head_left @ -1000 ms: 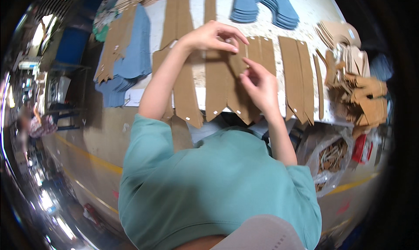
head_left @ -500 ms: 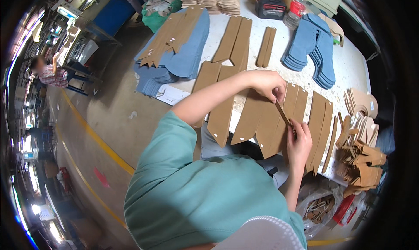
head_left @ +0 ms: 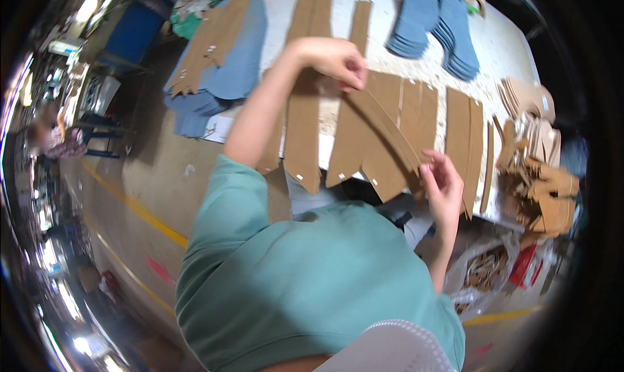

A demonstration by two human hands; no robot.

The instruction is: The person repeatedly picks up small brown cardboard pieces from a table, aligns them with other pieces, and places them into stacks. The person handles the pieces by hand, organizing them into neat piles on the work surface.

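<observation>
Long cardboard panels (head_left: 383, 131) lie side by side across the table (head_left: 500, 53), their pointed ends hanging over the near edge toward me. My left hand (head_left: 335, 60) is above them, my right hand (head_left: 442, 183) at the near edge. Foam cutouts (head_left: 435, 21) lie behind, near the far edge. Cardboard offcuts (head_left: 539, 190) pile at the right end.

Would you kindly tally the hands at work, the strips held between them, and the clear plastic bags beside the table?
Hands: 2 (left hand, right hand)
brown strip, held at both ends: 1
clear plastic bag: 1
Total: 4
</observation>
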